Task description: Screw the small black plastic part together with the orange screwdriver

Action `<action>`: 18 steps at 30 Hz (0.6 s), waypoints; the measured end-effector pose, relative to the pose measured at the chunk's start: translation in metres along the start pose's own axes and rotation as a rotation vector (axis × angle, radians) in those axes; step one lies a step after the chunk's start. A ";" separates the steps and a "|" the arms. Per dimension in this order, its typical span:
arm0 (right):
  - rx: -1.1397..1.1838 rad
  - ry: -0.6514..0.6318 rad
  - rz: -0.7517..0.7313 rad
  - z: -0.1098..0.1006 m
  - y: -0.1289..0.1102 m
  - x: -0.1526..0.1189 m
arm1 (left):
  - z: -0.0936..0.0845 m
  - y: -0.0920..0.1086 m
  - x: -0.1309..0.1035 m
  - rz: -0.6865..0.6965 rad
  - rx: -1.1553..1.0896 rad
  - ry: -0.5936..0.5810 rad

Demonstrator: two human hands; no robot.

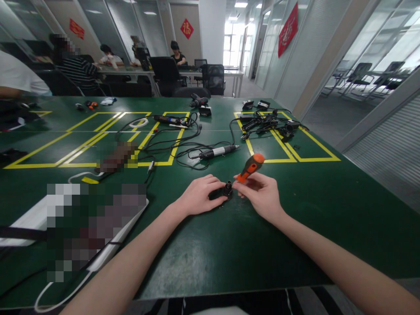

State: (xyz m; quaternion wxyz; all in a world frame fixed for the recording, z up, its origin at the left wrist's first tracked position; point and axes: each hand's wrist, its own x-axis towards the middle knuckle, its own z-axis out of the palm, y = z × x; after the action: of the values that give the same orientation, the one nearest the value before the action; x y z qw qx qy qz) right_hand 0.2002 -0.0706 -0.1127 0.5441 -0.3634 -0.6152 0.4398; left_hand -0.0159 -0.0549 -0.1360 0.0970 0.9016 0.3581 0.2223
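On the green table, my left hand pinches a small black part between thumb and fingers. A short dark cylinder stands up from that part's top. Close beside it on the right, my right hand grips a screwdriver with an orange and black handle. The handle tilts up and to the right, and its orange collar sits near my fingertips. I cannot make out the screwdriver's shaft or tip.
Beyond my hands lies a corded electric screwdriver. A heap of black cables and adapters is at the back right, a cordless drill at the far edge. White cable and blurred items lie left. People sit behind.
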 end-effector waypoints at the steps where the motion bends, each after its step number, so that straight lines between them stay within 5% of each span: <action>1: 0.016 -0.006 0.015 0.000 0.000 0.000 | 0.000 0.000 0.000 0.000 -0.002 -0.001; 18: 0.033 -0.051 0.025 0.000 0.000 0.001 | -0.002 0.002 0.001 0.019 -0.028 0.002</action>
State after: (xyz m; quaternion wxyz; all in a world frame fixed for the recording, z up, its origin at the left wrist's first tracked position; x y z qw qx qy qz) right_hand 0.2005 -0.0695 -0.1128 0.5285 -0.3505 -0.6170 0.4659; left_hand -0.0148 -0.0557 -0.1330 0.1073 0.9034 0.3463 0.2291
